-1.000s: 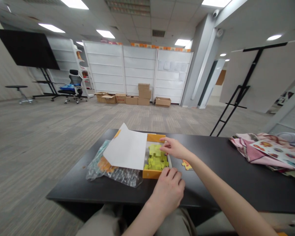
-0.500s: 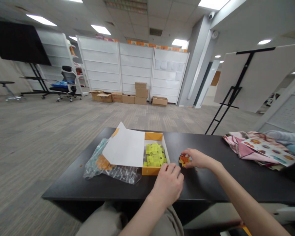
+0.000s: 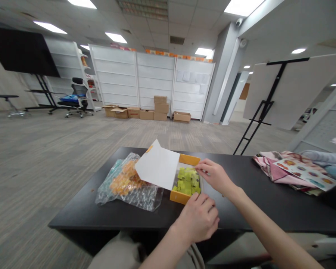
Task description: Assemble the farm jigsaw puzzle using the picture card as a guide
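Observation:
An open orange-and-white box sits on the black table with its white lid folded out to the left. Inside lie several interlocking yellow-green puzzle pieces. The curled fingers of my left hand close on the box's near right corner; the fingertips are partly hidden. Over the box's right side, my right hand pinches a puzzle piece, seen thin and edge-on between thumb and fingers. Left of the box, a clear plastic bag lies with orange puzzle pieces in it, partly under the lid.
Folded pink cloths lie at the table's right with a printed sheet on top. A black easel with a white board stands beyond. Cardboard boxes line the white shelving at the back.
The box has shifted right and turned slightly, baring more of the bagged orange pieces. My right hand has lifted the puzzle piece off the table and moved left over the box.

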Demonstrator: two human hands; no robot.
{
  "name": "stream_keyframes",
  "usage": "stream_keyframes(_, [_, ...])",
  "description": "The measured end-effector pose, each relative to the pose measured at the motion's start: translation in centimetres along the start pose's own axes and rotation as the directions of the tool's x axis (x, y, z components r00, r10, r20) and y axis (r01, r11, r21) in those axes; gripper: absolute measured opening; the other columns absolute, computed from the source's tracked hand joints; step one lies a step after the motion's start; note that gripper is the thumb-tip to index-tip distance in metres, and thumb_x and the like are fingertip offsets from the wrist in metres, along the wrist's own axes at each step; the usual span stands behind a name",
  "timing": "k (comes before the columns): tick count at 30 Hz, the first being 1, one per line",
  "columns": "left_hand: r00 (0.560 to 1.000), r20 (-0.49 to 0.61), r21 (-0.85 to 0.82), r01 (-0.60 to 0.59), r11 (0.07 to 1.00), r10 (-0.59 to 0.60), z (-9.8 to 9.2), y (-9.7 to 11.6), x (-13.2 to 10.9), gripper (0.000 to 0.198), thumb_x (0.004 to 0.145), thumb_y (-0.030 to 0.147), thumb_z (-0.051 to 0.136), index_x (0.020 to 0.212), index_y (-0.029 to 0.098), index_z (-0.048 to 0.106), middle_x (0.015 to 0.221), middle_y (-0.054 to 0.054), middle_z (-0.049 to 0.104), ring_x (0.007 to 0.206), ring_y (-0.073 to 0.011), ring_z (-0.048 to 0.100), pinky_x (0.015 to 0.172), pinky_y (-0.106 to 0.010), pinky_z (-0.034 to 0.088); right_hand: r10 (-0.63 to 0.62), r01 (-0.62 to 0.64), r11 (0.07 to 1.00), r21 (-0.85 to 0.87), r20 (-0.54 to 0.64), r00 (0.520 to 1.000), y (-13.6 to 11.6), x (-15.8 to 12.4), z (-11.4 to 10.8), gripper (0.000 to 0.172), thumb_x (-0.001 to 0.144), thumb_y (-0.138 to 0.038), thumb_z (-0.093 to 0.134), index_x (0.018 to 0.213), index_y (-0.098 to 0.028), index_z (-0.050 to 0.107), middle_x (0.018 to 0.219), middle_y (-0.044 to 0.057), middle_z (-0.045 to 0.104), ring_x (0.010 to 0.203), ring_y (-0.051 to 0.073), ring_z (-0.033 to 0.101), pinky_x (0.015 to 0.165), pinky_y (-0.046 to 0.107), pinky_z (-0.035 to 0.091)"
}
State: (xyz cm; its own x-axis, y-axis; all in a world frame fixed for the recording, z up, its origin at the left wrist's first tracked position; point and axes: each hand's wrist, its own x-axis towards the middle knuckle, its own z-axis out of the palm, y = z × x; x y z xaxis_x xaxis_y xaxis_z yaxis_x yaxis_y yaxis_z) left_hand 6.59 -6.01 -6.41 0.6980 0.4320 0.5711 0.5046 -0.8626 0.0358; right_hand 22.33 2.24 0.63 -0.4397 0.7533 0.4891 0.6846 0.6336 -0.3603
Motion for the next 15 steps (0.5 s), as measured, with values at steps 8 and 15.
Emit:
stream_keyframes(8, [0.999,-0.042,-0.154,-0.008,0.988,0.002,-1.2,-0.7,0.0,0.021,0.094,0.011,0.049,0.107,0.019,0.064,0.121,-0.007,0.062,0.108,-0.0178,0.058,0.097,-0.031,0.051,-0.028,0.011,0.994,0.110,0.154,0.988,2.3,-4.1,-1.2,0.026,0.099,-0.041,0.057,0.103,-0.021,0.074,0.105,0.009,0.074,0.099,0.023,0.069,0.092,0.036,0.054])
stream_keyframes(15, [0.995,-0.098,-0.109,0.022,0.994,-0.033,-0.9,-2.1,0.2,0.024,0.092,0.006,0.050,0.106,0.019,0.065,0.132,-0.011,0.059,0.132,-0.0240,0.050,0.111,-0.041,0.047,-0.014,0.019,0.999,-0.041,0.118,0.993,4.3,-8.8,-2.2,0.025,0.096,-0.041,0.061,0.089,-0.022,0.075,0.087,0.008,0.073,0.082,0.022,0.068,0.078,0.034,0.055])
